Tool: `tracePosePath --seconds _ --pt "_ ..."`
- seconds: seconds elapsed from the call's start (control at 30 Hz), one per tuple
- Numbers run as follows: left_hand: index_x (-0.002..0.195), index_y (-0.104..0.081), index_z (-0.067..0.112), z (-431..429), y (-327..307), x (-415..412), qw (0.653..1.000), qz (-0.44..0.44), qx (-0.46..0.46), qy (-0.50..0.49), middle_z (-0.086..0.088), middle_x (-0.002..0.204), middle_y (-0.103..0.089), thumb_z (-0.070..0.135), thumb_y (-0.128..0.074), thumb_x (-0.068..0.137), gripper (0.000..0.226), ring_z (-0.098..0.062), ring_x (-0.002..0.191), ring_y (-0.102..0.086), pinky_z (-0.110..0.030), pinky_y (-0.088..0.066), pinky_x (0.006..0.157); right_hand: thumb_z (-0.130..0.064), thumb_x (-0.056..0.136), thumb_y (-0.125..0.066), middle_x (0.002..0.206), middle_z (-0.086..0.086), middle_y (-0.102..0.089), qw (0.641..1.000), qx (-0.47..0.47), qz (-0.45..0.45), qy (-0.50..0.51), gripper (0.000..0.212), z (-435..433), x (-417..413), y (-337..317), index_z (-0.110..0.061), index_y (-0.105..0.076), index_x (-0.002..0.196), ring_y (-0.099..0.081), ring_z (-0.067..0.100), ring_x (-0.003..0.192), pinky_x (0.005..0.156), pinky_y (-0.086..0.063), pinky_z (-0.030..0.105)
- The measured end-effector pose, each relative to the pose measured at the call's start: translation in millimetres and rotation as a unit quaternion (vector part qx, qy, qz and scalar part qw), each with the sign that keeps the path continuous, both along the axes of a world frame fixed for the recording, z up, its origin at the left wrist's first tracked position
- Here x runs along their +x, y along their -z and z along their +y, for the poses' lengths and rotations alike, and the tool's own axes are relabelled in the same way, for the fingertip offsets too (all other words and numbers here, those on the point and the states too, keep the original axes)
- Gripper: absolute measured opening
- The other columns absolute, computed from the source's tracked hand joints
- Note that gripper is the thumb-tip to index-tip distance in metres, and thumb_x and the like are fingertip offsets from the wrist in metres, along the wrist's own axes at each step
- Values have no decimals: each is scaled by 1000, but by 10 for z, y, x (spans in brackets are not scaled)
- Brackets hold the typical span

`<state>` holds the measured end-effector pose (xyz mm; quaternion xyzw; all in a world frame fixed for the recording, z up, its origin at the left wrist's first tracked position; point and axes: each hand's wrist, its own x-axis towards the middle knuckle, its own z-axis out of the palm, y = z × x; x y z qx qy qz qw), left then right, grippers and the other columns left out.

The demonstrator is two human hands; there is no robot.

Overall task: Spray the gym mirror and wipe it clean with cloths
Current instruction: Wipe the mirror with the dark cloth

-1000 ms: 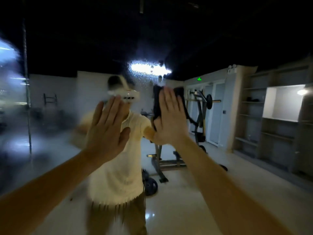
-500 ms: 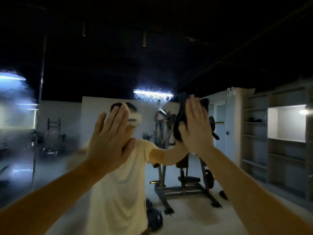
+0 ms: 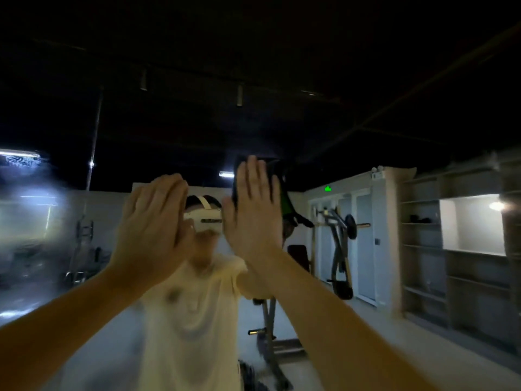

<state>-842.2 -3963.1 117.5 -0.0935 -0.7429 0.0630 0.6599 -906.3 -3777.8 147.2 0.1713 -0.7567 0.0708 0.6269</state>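
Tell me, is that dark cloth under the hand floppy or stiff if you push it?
Probably floppy: the dark cloth has an edge drooping loose beside the flat right hand. It likely slides easily, since the hand presses it against the smooth mirror. It seems light too; straight fingers alone hold it up.

The right grip (image 3: 253, 218), fingers straight, presses a dark cloth (image 3: 278, 177) flat against the mirror (image 3: 352, 131), the left grip (image 3: 152, 227) is raised open-palmed just beside it, and haze (image 3: 31, 221) clouds the mirror's left edge.
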Motion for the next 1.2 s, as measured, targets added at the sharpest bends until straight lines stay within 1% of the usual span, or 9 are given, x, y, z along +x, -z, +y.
tracePosePath --seconds 0.13,0.2,0.33,0.43,0.53,0.7,0.83,1.07,1.2 --pt "160 -25 -5 -44 -59 -107 1000 6 8 -19 -25 168 -24 36 -41 102 74 -37 159 -18 -55 -13 129 -36 108 -25 173 8 -2 987 158 24 6 64 47 54 -6 -11 -11 165 3 23 160 129 1 45" --pt "162 -18 -4 -39 -85 -164 1000 -3 12 -26 -23 171 -15 44 -35 104 78 -34 161 -10 -56 -11 130 -34 107 -29 173 7 -3 984 174 30 36 64 324 -23 -95 -13 -12 165 1 22 160 129 -4 46" --pt "162 -17 -5 -24 -90 -221 999 -4 16 -51 -24 171 -16 57 -30 104 86 -37 160 -13 -60 -17 127 -36 107 -17 173 9 -1 997 -18 -12 71 63 1129 -287 -152 -14 -7 164 -1 24 160 129 -10 48" --pt "163 -16 -4 -59 -77 -216 998 -6 9 -67 -23 171 -16 65 -27 102 93 -35 160 -13 -58 -17 128 -40 104 -7 173 10 -4 985 -156 -53 54 67 1370 -372 -129 -12 -4 164 -3 25 160 128 -14 50" --pt "164 -12 -2 -127 -96 -190 996 -22 -12 -83 -20 172 -10 73 -18 100 98 -32 161 -8 -55 -15 129 -38 103 -7 173 12 -6 979 -196 -44 40 68 1022 -295 -188 -9 -6 164 -5 28 159 128 -13 51" --pt "163 -20 0 -350 -135 -54 997 -4 -43 -63 -17 172 -17 64 -34 102 90 -29 160 -15 -48 -12 131 -36 103 -4 172 12 4 997 -69 -10 24 67 54 -33 -224 -10 0 164 4 28 160 129 -4 49" --pt "160 -28 -4 -613 -47 133 998 35 -29 -51 -23 167 -29 44 -56 98 84 -34 158 -24 -56 -24 127 -35 106 -11 171 12 14 1000 -8 -14 3 65 -538 143 -267 -9 6 164 14 27 158 129 2 49" --pt "160 -26 -7 -841 141 173 993 -22 -23 -112 -27 167 -25 41 -42 104 75 -38 159 -19 -59 -25 124 -37 107 -17 173 9 5 975 219 35 5 65 -809 295 -76 -11 -2 165 8 25 159 129 1 47" --pt "161 -26 -4 -643 234 110 997 -12 -24 -72 -24 169 -24 45 -45 103 78 -34 159 -18 -56 -24 126 -38 105 -13 173 9 2 982 179 36 45 67 -295 131 -84 -10 -6 165 3 24 160 129 2 46"
